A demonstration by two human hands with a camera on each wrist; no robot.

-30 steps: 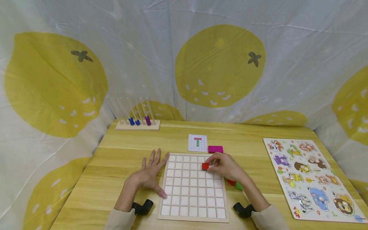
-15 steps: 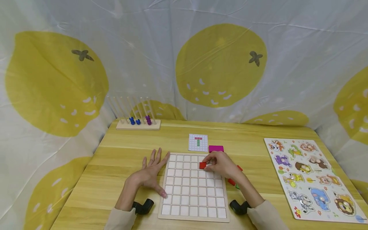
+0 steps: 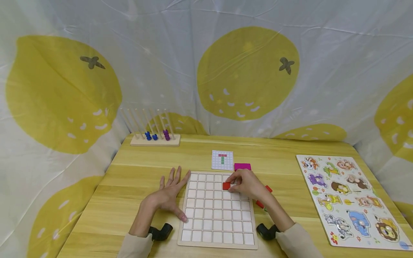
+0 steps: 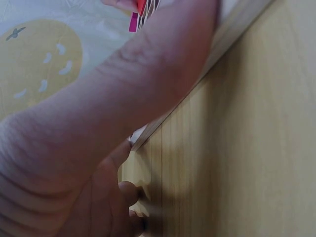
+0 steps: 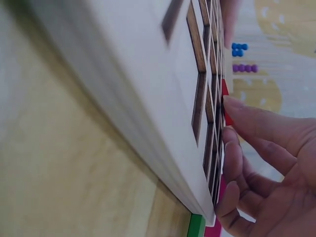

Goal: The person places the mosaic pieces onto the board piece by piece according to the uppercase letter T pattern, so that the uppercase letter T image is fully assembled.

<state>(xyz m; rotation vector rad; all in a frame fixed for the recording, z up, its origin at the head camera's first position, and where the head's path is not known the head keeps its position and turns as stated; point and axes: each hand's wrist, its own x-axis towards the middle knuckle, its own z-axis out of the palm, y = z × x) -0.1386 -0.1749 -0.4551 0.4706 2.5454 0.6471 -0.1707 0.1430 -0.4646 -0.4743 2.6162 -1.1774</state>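
Note:
The wooden grid board (image 3: 217,246) lies flat on the table. My right hand (image 3: 246,184) pinches a red square block (image 3: 226,186) at a cell in the board's second row from the back, right of the middle. In the right wrist view the thumb and fingers of that hand (image 5: 271,163) meet the red block (image 5: 227,102) at the grid. My left hand (image 3: 167,197) lies with fingers spread along the board's left edge, its thumb on the board. A card (image 3: 222,160) with a red and green T pattern is behind the board.
A magenta block (image 3: 242,166) sits beside the card. Red blocks (image 3: 260,204) lie right of the board, partly behind my right arm; a green block (image 5: 196,225) is near its edge. An animal puzzle (image 3: 355,200) is at the right, a peg rack (image 3: 155,142) at the back left.
My right hand has moved slightly left with the red block, which now appears lower and flatter at the cell. The left hand has stayed at the board's edge.

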